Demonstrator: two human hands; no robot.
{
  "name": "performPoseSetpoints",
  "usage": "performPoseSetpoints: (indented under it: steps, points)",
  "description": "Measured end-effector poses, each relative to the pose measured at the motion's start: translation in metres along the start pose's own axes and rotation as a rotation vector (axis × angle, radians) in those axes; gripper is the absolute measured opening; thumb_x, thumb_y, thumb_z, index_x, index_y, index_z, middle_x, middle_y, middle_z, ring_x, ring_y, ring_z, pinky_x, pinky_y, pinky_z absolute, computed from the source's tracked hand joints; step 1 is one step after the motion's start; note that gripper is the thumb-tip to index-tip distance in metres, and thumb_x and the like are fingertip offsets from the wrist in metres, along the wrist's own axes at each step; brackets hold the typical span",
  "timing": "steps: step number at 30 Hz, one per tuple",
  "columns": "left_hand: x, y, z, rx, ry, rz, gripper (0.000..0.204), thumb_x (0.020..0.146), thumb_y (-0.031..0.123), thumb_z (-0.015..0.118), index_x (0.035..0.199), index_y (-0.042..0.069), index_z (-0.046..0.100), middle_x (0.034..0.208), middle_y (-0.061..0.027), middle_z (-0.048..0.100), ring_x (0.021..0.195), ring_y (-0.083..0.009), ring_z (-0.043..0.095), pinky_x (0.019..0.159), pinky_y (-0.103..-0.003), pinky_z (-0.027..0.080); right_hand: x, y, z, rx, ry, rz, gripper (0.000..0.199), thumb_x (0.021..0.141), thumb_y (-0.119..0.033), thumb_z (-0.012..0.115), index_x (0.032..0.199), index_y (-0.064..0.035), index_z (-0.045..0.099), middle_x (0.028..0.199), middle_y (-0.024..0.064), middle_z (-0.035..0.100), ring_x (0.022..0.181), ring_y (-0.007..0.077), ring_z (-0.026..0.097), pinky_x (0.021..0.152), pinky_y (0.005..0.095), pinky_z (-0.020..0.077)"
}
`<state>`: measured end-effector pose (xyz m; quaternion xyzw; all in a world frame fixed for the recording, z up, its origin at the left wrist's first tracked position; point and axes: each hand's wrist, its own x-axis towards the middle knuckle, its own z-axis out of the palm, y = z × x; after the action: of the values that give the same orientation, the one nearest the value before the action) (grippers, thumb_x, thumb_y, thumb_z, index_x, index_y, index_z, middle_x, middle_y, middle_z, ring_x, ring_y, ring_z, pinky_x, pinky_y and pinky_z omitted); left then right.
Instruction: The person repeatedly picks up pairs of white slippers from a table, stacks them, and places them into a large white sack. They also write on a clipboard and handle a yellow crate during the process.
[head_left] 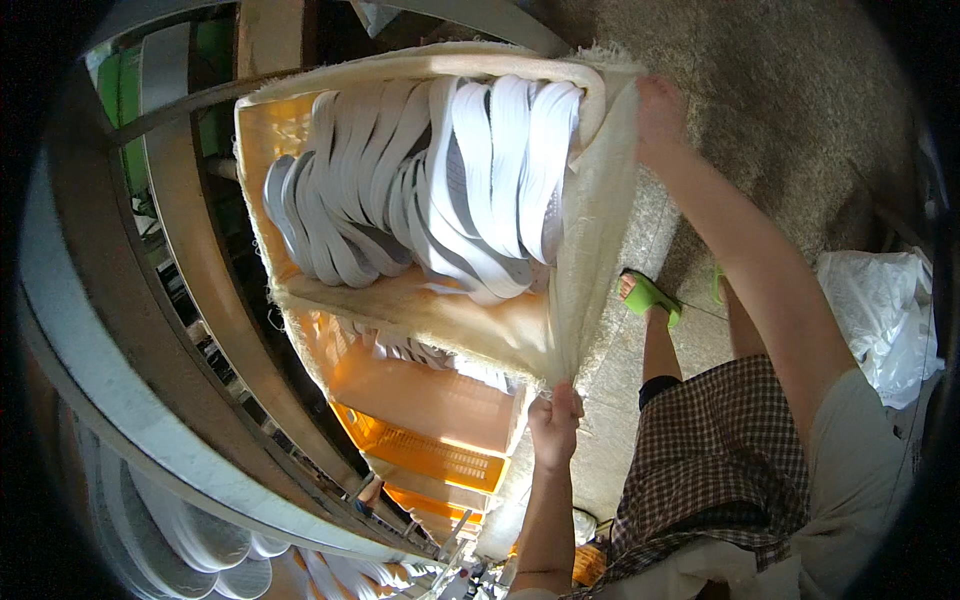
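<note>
My left hand (555, 425) is closed in a fist round the near corner of a cream cloth (590, 240) with frayed edges. At the far right corner, my right hand (662, 118) grips the same cloth, so its edge is stretched between both hands. The cloth drapes over the rim of a yellow plastic crate (268, 125). Inside stand tightly packed rows of white shoe soles (375, 150), some with grey faces. A fold of cloth crosses the crate's near side, partly covering it.
More orange crates (420, 445) stand nearer, one holding soles. Curved metal rails (190, 300) of a rack or machine run along the left, with clear-wrapped pale soles (190, 520) below. A white plastic bag (880, 320) lies on the right. Below me are my green slippers (652, 298).
</note>
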<state>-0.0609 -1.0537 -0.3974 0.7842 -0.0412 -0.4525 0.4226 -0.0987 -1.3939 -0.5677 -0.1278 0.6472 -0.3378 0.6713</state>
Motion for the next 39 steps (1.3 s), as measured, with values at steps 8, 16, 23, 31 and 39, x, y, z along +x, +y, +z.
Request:
performPoseSetpoints:
  steps: [8, 16, 23, 31, 39]
  points:
    - [0.029, -0.025, -0.025, -0.411, 0.362, -0.320, 0.047, 0.091, 0.043, 0.046, 0.119, 0.004, 0.048, 0.107, -0.0112, 0.057, 0.093, -0.0241, 0.054, 0.079, -0.036, 0.043, -0.178, -0.073, -0.061, -0.363, -0.727, -0.547, 0.015, 0.089, -0.017, 0.047, 0.080, -0.0066, 0.053, 0.071, 0.0024, 0.051, 0.062, 0.0133, 0.050, 0.057, 0.0242, 0.0414]
    - [0.048, 0.032, -0.059, -0.424, 0.137, -0.078, 0.057, 0.087, 0.035, 0.052, 0.130, 0.001, 0.037, 0.116, -0.0103, 0.052, 0.101, -0.0230, 0.052, 0.086, -0.036, 0.042, -0.301, -0.111, -0.056, -0.203, -1.263, -0.564, 0.015, 0.089, -0.013, 0.054, 0.077, -0.0034, 0.052, 0.062, 0.0093, 0.047, 0.052, 0.0212, 0.052, 0.047, 0.0336, 0.0390]
    - [-0.097, 0.132, -0.094, 0.188, 0.220, 0.313, 0.049, 0.083, 0.015, 0.054, 0.127, -0.002, 0.040, 0.111, -0.0098, 0.053, 0.093, -0.0195, 0.053, 0.080, -0.032, 0.045, -0.195, -0.113, -0.062, -0.413, -1.017, -0.470, 0.019, 0.087, -0.020, 0.056, 0.087, -0.0013, 0.057, 0.066, 0.0093, 0.055, 0.058, 0.0147, 0.055, 0.051, 0.0293, 0.0434]
    - [-0.049, -0.008, -0.160, 1.131, -0.287, -0.377, 0.045, 0.087, 0.034, 0.055, 0.110, -0.004, 0.054, 0.102, -0.0179, 0.060, 0.097, -0.0243, 0.055, 0.084, -0.042, 0.043, -0.118, -0.047, -0.002, -0.519, -0.721, -0.873, 0.016, 0.085, -0.013, 0.054, 0.092, 0.0009, 0.057, 0.080, 0.0149, 0.061, 0.073, 0.0304, 0.060, 0.069, 0.0335, 0.0475]
    - [0.234, 0.075, -0.330, 0.636, 0.924, 0.461, 0.053, 0.085, 0.030, 0.062, 0.113, -0.008, 0.038, 0.110, -0.0190, 0.046, 0.097, -0.0297, 0.050, 0.088, -0.039, 0.043, -0.108, 0.012, 0.009, 0.194, -0.705, -0.187, 0.023, 0.083, 0.003, 0.042, 0.098, -0.0033, 0.058, 0.095, 0.0072, 0.060, 0.081, 0.0125, 0.056, 0.072, 0.0291, 0.0449]
